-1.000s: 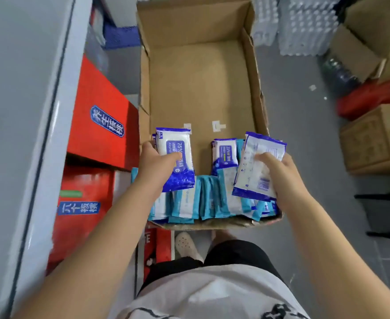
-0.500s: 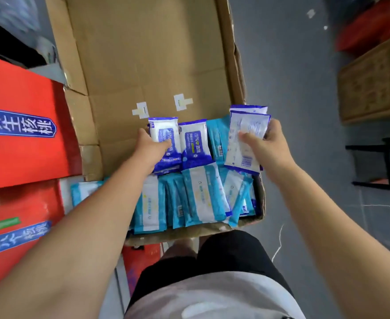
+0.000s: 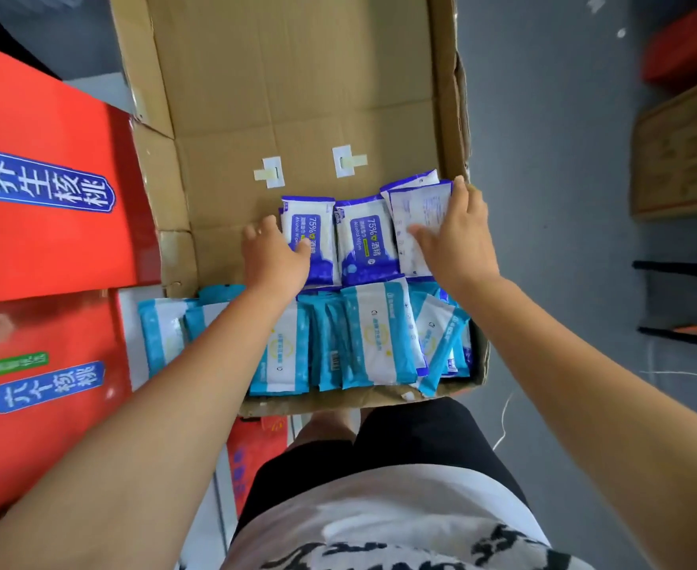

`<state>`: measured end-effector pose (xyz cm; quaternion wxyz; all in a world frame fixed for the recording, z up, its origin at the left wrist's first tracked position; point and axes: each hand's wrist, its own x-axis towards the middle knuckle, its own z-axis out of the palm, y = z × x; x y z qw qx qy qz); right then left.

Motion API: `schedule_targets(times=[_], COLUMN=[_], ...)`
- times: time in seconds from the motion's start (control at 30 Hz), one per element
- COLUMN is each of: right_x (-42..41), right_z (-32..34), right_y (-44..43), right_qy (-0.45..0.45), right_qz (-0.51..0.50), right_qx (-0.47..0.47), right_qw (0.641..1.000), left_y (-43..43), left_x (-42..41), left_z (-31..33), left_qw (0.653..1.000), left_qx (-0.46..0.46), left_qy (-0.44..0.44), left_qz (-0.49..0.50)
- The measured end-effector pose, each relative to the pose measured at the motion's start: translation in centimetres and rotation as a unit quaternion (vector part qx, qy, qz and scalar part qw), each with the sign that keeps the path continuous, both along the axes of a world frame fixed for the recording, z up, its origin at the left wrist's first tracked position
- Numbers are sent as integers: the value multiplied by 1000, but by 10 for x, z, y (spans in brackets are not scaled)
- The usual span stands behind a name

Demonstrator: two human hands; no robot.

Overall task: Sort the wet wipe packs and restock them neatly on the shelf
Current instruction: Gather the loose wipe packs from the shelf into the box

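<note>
A shallow cardboard box (image 3: 445, 96) holds the wet wipe packs. Three dark-blue alcohol wipe packs stand in a row across its middle. My left hand (image 3: 275, 257) grips the leftmost dark-blue pack (image 3: 312, 228), thumb on its face. The middle dark-blue pack (image 3: 363, 244) stands free between my hands. My right hand (image 3: 462, 240) holds the rightmost pack (image 3: 417, 216), which shows its printed white back, with the thumb on top and the fingers round its right edge. Several light-blue packs (image 3: 375, 335) stand in a row along the box's near edge.
Red gift boxes (image 3: 50, 191) are stacked against the box's left side. The far half of the box floor is bare cardboard. To the right lie grey floor, a brown carton (image 3: 680, 158) and a black stool frame (image 3: 684, 298).
Both hands have lowered their dark-blue packs into the box, setting them on either side of the middle pack. The view has tilted down and come closer.
</note>
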<state>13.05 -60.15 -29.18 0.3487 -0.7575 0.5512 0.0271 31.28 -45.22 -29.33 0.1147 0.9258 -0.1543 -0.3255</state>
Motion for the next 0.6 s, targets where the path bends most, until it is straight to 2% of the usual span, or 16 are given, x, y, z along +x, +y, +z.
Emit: schedule_targets(times=[0.13, 0.33, 0.5, 0.6], right_x=[-3, 10, 43, 68], right_z=[13, 67, 131, 173], right_y=[8, 36, 101, 149], right_qy=[30, 0, -89, -167], right_qz=[47, 158, 229, 276], right_qx=[-81, -84, -70, -70], right_qw=[995, 984, 967, 944], left_y=[22, 76, 141, 190], left_x=[-5, -4, 3, 8], left_z=[32, 96, 167, 212], left_qw=[994, 964, 924, 900], left_qx=[-73, -176, -257, -284], left_qy=[-40, -114, -235, -303], left_qz=[-75, -162, -157, -131])
